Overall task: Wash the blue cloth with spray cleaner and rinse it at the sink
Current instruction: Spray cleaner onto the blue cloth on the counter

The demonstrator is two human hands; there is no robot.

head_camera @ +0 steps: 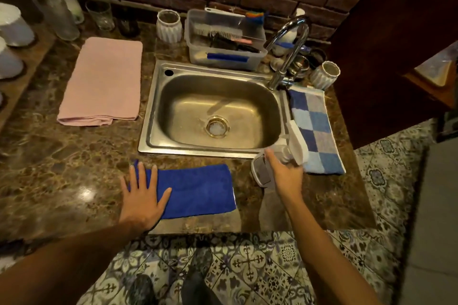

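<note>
Head view showed the sink (153, 116) above the blue cloth (198, 190) lying flat on the counter's front edge, the left hand (142, 195) spread flat pinning its end, seemingly for spraying, while the right hand (285, 173) gripped the spray bottle (264, 171).

I can read no text, brand, number or sign anywhere here. The clear spray bottle with the white trigger head (277, 156) carries a pale label panel on its side, but it is blurred and I cannot make out a single letter on it. The strip of blue tape (227, 57) across the front of the clear plastic tub (250, 62) shows no writing that I can see.
</note>
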